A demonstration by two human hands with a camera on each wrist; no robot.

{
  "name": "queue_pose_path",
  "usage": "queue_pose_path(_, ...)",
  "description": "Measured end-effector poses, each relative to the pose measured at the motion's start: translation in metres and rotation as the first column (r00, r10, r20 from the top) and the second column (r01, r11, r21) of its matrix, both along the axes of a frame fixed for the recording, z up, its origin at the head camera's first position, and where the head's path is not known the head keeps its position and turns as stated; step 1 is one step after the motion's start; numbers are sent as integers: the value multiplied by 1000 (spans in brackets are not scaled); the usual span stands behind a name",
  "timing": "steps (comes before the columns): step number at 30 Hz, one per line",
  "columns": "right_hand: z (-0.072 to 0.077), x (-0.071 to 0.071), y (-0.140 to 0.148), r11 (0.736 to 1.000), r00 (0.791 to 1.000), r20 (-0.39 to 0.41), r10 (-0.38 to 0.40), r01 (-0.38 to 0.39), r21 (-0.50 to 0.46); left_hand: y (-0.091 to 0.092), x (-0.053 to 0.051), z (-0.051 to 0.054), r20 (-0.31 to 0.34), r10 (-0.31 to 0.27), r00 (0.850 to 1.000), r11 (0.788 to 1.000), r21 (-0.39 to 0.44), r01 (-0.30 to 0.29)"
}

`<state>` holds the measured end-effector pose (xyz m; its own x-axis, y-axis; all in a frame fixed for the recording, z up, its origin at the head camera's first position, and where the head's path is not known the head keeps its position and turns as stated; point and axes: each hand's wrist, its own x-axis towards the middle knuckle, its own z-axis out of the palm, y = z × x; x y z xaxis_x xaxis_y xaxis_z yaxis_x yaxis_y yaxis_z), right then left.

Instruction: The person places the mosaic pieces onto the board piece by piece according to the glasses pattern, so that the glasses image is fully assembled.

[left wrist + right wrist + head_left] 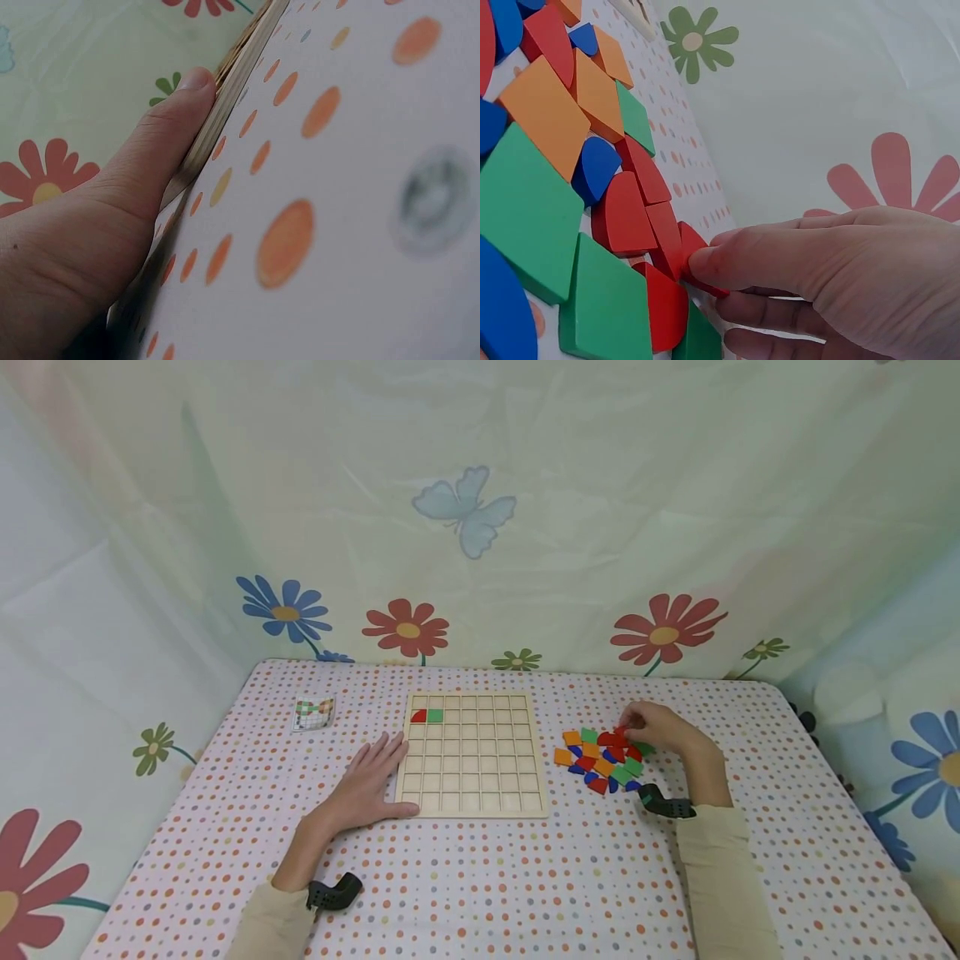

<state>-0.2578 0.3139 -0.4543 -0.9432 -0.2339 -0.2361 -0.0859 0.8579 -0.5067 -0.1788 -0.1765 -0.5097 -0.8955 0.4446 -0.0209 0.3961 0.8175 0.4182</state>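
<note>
My left hand lies with spread fingers at the left side of the wooden grid board. Its thumb rests along the board's near edge. A red quarter-circle piece and a green square piece sit side by side in the board's upper left cells. Over the far right of a pile of coloured pieces, my right hand pinches a red piece between thumb and fingers. The fingers partly hide that piece. Close beside it lie other red pieces and a green piece.
A small printed pattern card lies left of the board. Orange squares and blue curved pieces are mixed into the pile. The dotted tablecloth covers the table, and a flowered curtain hangs behind it.
</note>
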Motion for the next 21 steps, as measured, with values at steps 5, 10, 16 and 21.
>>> queue_pose_path(5, 3, 1, 0, 1000, 1000, 8, 14, -14, 7, 0, 0, -1, -5, 0, 1000, 1000, -1, 0)
queue_pose_path(10, 5, 0, -1, 998, 998, 36, 56, -57, 25, -1, 1, -2, -8, -2, 1000, 1000, 2, 2)
queue_pose_path(16, 6, 2, -1, 998, 997, 55, 45, -47, 31, -1, 1, -3, -11, -5, 1000, 1000, 10, 5)
queue_pose_path(21, 8, 4, 0, 999, 998, 50, 40, -40, 17, -1, 0, -3, -12, -3, 1000, 1000, 6, 3)
